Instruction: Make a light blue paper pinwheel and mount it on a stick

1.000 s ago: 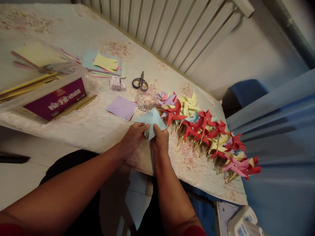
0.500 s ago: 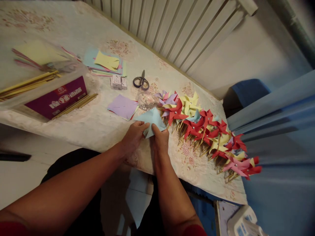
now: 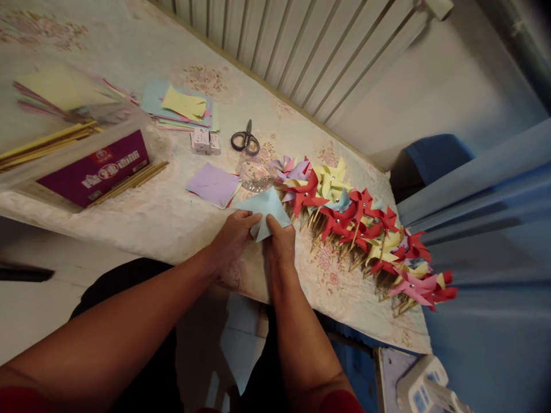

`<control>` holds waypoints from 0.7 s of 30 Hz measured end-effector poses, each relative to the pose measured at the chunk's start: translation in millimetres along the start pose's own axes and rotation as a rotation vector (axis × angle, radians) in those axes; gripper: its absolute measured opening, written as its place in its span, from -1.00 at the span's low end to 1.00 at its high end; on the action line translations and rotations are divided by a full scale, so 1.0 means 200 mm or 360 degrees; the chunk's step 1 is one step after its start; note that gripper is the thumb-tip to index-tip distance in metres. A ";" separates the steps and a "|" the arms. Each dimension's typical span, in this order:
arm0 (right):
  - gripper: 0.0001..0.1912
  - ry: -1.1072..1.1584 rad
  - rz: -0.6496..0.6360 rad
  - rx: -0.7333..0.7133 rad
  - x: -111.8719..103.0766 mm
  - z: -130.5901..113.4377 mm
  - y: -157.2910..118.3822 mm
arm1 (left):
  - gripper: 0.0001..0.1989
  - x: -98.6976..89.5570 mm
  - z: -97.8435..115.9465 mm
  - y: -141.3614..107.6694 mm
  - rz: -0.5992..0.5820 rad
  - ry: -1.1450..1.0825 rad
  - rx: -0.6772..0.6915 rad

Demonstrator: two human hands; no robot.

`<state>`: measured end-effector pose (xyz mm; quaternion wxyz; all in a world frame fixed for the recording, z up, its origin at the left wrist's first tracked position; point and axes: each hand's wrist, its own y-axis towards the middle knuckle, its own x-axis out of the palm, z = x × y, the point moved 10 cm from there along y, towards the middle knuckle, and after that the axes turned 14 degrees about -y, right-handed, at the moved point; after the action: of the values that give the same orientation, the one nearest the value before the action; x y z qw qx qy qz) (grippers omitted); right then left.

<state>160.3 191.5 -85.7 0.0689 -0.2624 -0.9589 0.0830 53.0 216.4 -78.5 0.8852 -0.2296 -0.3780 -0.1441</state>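
Observation:
A light blue piece of paper (image 3: 267, 206) with pointed corners is held up over the front part of the table. My left hand (image 3: 236, 232) grips its left side, thumb on top. On the lower right, my right hand (image 3: 282, 238) pinches the same paper, its thumb pressed near the middle. Just behind the paper lies a clear dish of small silvery pieces (image 3: 256, 176). Left of it is a stack of square sheets with a purple one on top (image 3: 214, 183). Many finished pinwheels (image 3: 340, 221) on sticks lie in a long row to the right.
Scissors (image 3: 245, 139), small white boxes (image 3: 205, 142) and a pile of coloured paper (image 3: 185, 104) lie farther back. A plastic box with a purple label (image 3: 97, 168) holds sticks at the left; more sticks (image 3: 129, 182) lie beside it. A radiator (image 3: 275, 43) borders the table.
The view has shifted slightly, moving the table items a little left in the picture. Both hands keep their hold on the blue paper, nearly unmoved.

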 end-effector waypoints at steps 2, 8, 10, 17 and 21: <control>-0.63 -0.0071 0.0009 -0.0022 -0.02 -0.01 0.00 | -0.85 0.00 0.02 0.00 0.0013 -0.0001 0.0022; -0.80 -0.0468 0.0402 -0.0388 -0.17 -0.17 -0.08 | -0.90 -0.03 0.08 0.03 0.0046 -0.0171 0.0092; -0.84 -0.0607 0.0526 -0.0545 -0.19 -0.21 -0.14 | -0.93 -0.05 0.10 0.03 0.0084 -0.0218 0.0113; -0.77 -0.1018 0.0298 -0.0866 -0.02 -0.18 -0.23 | -0.92 -0.07 0.12 0.05 0.0083 -0.0332 0.0161; -0.76 -0.1082 0.0178 -0.0887 0.02 -0.16 -0.21 | -0.92 -0.07 0.11 0.05 0.0059 -0.0323 0.0155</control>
<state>141.3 161.8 -44.9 -0.3283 -0.2801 -0.8972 -0.0935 35.0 236.5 -77.9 0.8550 -0.2068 -0.4679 -0.0852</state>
